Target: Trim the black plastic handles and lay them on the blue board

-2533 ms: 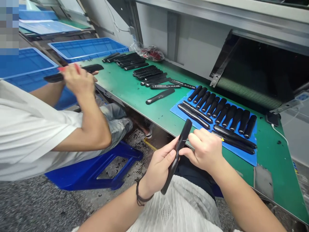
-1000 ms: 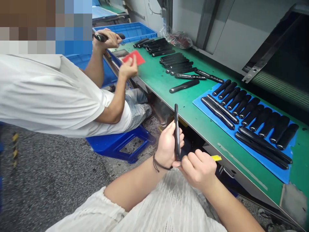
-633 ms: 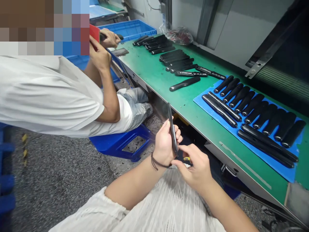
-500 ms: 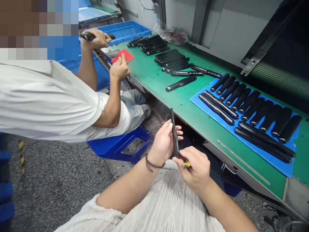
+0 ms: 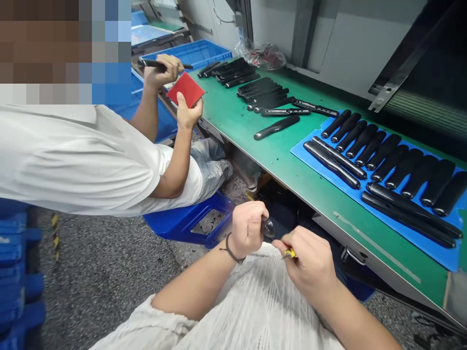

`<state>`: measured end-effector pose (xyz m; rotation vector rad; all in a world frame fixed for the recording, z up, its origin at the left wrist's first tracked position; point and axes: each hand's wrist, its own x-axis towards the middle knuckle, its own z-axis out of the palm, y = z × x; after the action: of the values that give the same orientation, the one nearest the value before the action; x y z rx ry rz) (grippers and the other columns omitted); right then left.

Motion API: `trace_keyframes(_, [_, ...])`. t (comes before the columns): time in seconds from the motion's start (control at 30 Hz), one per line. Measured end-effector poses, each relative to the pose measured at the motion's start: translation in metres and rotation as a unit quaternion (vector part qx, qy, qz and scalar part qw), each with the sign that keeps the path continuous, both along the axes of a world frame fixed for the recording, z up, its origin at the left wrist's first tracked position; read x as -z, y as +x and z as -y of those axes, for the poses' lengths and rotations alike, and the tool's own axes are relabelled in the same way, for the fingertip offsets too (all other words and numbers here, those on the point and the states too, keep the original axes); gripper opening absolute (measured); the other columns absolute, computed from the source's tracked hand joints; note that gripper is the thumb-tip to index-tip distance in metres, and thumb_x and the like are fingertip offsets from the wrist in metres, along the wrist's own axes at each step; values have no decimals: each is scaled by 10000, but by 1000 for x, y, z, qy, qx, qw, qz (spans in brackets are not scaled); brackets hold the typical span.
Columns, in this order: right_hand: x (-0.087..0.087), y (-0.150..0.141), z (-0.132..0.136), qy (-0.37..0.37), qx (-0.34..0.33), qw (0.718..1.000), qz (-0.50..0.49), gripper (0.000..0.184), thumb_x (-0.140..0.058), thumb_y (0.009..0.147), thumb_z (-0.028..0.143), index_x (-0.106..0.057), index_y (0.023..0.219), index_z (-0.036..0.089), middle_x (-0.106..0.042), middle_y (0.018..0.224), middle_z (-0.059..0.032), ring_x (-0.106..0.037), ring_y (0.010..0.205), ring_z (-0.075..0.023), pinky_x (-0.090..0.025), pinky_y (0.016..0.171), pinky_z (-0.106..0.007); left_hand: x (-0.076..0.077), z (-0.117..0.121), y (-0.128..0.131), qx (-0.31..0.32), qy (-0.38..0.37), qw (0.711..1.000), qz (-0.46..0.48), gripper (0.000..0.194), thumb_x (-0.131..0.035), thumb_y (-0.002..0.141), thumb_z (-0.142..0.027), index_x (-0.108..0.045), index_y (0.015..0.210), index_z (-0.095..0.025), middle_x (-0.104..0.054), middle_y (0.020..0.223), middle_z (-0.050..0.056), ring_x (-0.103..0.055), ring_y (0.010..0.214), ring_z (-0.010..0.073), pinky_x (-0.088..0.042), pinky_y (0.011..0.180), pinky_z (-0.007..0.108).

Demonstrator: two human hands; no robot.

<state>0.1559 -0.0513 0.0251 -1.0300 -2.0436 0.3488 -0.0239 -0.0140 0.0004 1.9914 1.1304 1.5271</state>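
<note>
My left hand (image 5: 248, 229) is closed around a black handle (image 5: 268, 227), and only its rounded end shows past my fingers. My right hand (image 5: 310, 265) pinches a small yellow tool (image 5: 290, 253) close to that end, and most of the tool is hidden by my fingers. Both hands are held above my lap, in front of the edge of the green workbench (image 5: 255, 160). A blue mat (image 5: 350, 192) lies to my right, with several black handles (image 5: 386, 151) in rows on it. Neither hand touches the mat.
Farther along the bench lie stacks of black handles (image 5: 262, 92) and a single loose handle (image 5: 276, 127). To my left, a co-worker (image 5: 80, 155) holds a red card (image 5: 186, 89) and a black handle (image 5: 158, 63). Blue crates (image 5: 189, 53) and a blue stool (image 5: 189, 228) stand nearby.
My left hand has tipped the black handle down into my fist, and it no longer stands upright. My right hand has moved closer, with the yellow tool. The co-worker's red card is raised higher.
</note>
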Motion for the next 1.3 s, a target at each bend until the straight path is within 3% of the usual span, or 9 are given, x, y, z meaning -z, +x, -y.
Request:
trace_keyframes(0.07, [-3, 10, -4, -40, 4, 999, 30, 240, -571, 1006, 152, -617, 1241, 164, -651, 984, -69, -592, 813, -162, -435, 679, -288, 0, -3, -3, 18, 6, 1000, -3, 470, -268, 1096, -352, -477, 704, -200, -470, 610, 22, -421, 567, 159, -293, 606, 337])
trace_keyframes(0.13, [-12, 19, -9, -53, -3, 997, 57, 369, -553, 1039, 241, -538, 1393, 137, -647, 1073, -100, -597, 902, -188, -461, 740, -304, -3, -5, -7, 38, 17, 999, -14, 456, -277, 1090, -345, -480, 708, -201, -472, 609, 22, -415, 568, 159, -293, 611, 340])
trace_keyframes(0.23, [-28, 25, -17, -32, -73, 992, 93, 320, -439, 1092, 396, -624, 1176, 148, -601, 875, -50, -504, 774, -182, -394, 683, -313, -10, -6, -11, 67, 35, 997, -35, 445, -272, 1083, -332, -473, 708, -203, -473, 597, 16, -403, 558, 157, -290, 611, 343])
trace_keyframes(0.43, [-44, 15, -29, 3, -104, 984, 148, 692, -343, 980, 816, -550, 757, 194, -496, 707, 2, -320, 631, -136, -200, 590, -311, -21, -9, -10, 116, 74, 986, -94, 423, -281, 1070, -338, -458, 707, -213, -466, 592, 15, -359, 538, 161, -257, 590, 347])
trace_keyframes(0.63, [-45, 14, -37, 36, -117, 979, 160, 663, -337, 1023, 752, -522, 706, 200, -459, 662, 17, -293, 628, -139, -158, 593, -315, -25, -11, -9, 134, 74, 982, -106, 400, -301, 1059, -307, -459, 704, -213, -455, 591, 9, -367, 535, 160, -261, 579, 344])
trace_keyframes(0.87, [-42, 14, -31, 165, -63, 971, 163, 578, -467, 1035, 645, -503, 658, 207, -414, 631, 8, -246, 647, -160, -156, 595, -342, -25, -9, -3, 107, 46, 991, -59, 405, -311, 1066, -301, -477, 709, -203, -485, 607, 11, -390, 547, 147, -291, 588, 337])
trace_keyframes(1.07, [-29, 14, -26, 250, 39, 952, 173, 505, -480, 1050, 588, -595, 734, 210, -423, 604, -4, -294, 640, -166, -154, 591, -360, -29, 5, 16, 58, -84, 995, 6, 498, -261, 1106, -375, -447, 677, -203, -446, 599, 5, -405, 555, 140, -306, 578, 326])
trace_keyframes(1.17, [-21, 15, -30, 268, 45, 950, 151, 427, -564, 1034, 515, -567, 727, 218, -414, 587, 7, -307, 620, -163, -158, 581, -361, -28, 9, 22, 88, -216, 970, 71, 586, -230, 1102, -536, -443, 670, -203, -448, 615, 12, -414, 570, 146, -322, 563, 318])
trace_keyframes(1.3, [-18, 19, -35, 181, -14, 981, 69, 181, -587, 1024, 241, -573, 845, 219, -476, 633, 21, -356, 625, -149, -239, 585, -333, -22, 6, 18, 234, -357, 880, 208, 581, -270, 1060, -663, -533, 839, -195, -547, 701, 31, -530, 573, 162, -416, 520, 299])
